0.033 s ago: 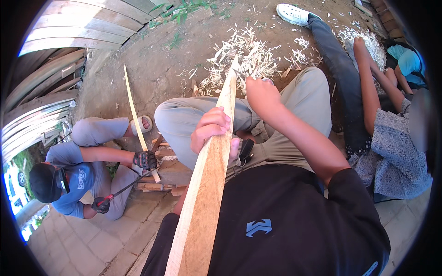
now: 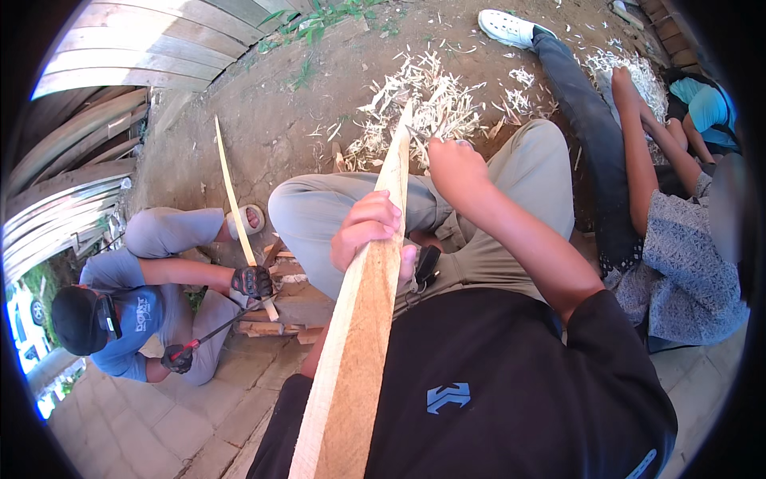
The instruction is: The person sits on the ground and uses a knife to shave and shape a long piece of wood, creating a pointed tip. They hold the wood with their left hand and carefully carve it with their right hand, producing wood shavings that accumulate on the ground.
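Fingers of the left hand (image 2: 367,231) wrap the stake (image 2: 349,383), which slants over the shirt (image 2: 511,375) toward the shavings (image 2: 431,92). Those of the right hand (image 2: 459,170) close around a mostly hidden knife (image 2: 418,132), its thin blade at the stake's tapered end.

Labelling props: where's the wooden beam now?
Head view: the wooden beam runs from the lower edge, left of middle, up through the left hand, its narrow tip seen against pale shavings.

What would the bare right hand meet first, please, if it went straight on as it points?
Probably the long, pale wooden beam, near its tapered tip, though depth is unclear and the right hand might miss it.
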A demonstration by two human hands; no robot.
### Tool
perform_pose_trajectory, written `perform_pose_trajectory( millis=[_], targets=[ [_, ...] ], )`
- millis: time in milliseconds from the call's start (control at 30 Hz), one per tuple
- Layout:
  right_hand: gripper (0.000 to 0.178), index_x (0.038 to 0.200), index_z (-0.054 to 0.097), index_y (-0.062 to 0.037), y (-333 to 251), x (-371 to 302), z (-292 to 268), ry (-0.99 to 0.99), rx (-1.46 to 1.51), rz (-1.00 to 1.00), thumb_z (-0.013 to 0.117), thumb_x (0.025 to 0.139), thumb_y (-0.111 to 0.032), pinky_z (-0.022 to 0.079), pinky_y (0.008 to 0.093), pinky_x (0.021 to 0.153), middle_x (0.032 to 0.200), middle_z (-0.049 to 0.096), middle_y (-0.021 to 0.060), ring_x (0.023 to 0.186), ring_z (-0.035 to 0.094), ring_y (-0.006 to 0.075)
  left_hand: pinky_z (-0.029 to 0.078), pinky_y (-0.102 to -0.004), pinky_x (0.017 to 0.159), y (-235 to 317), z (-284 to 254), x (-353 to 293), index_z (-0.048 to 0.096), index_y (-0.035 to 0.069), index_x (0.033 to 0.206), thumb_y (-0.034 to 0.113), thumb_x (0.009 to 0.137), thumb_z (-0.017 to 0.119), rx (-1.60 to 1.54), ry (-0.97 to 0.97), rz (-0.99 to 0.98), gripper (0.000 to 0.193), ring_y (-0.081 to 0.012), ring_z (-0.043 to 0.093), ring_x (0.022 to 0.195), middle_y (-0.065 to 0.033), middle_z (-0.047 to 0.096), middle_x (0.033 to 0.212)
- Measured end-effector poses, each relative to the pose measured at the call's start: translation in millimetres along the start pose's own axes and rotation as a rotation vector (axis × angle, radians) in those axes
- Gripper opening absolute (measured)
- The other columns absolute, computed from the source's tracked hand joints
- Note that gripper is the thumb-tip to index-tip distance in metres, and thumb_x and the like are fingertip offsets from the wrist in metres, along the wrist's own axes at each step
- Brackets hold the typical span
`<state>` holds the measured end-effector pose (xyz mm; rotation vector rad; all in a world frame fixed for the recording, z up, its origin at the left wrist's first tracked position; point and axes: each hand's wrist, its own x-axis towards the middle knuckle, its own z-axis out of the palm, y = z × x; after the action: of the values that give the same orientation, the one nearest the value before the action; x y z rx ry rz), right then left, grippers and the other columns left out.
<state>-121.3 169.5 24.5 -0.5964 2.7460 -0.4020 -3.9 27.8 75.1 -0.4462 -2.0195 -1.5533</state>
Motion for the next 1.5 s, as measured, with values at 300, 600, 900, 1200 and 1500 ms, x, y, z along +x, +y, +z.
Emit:
perform_pose_trajectory(
  millis=[300,600,900,1200,1500],
  targets=[
    [0.012,0.096,0.069,-0.0016,-9,-17,-53,-0.123,0.095,0.017,0.060,0.089,-0.007,0.058,0.0455,0.082,0.088,0.074,0.0204,0.087,0.075,0.0388,0.046,-0.0570,0.102,-2,-2,-1,0.046,0.009,0.109,0.014,0.088,0.074,-0.006,0.024,-0.021,0.036,-0.0254,0.059,0.093,-0.0113,0.056,0.098],
    [0.012,0.096,0.069,-0.0020,-22,-20,-53,-0.100,0.052,-0.018,0.060,0.089,-0.006,0.055,0.0465,0.091,0.090,0.075,0.0197,0.087,0.076,0.0367,0.045,-0.0574,0.104,-1,-6,2,0.046,0.009,0.108,0.012,0.086,0.073,-0.013,-0.029,-0.018,0.036,-0.0251,0.058,0.094,-0.0113,0.056,0.098],
    [0.013,0.097,0.070,-0.0006,-29,-28,-41,-0.087,0.034,0.011,0.063,0.088,-0.007,0.060,0.0428,0.084,0.091,0.076,0.0190,0.087,0.077,0.0331,0.047,-0.0558,0.102,-2,0,-4,0.047,0.008,0.108,0.012,0.086,0.075,-0.014,0.066,0.005,0.035,-0.0255,0.060,0.093,-0.0114,0.057,0.098],
    [0.015,0.099,0.070,-0.0016,-17,-17,-36,-0.068,0.022,0.002,0.059,0.089,-0.006,0.054,0.0490,0.090,0.090,0.076,0.0176,0.096,0.074,0.0364,0.047,-0.0558,0.101,-1,-2,-7,0.048,0.008,0.108,0.012,0.085,0.076,-0.026,0.065,-0.006,0.036,-0.0259,0.060,0.093,-0.0123,0.058,0.098],
    [0.015,0.101,0.069,-0.0012,-24,-16,-34,-0.072,0.015,-0.022,0.059,0.090,-0.006,0.057,0.0465,0.086,0.090,0.076,0.0191,0.090,0.076,0.0370,0.047,-0.0560,0.102,-6,-6,-6,0.047,0.007,0.107,0.011,0.084,0.074,-0.027,0.048,0.001,0.036,-0.0257,0.059,0.093,-0.0125,0.057,0.100]
  ],
)
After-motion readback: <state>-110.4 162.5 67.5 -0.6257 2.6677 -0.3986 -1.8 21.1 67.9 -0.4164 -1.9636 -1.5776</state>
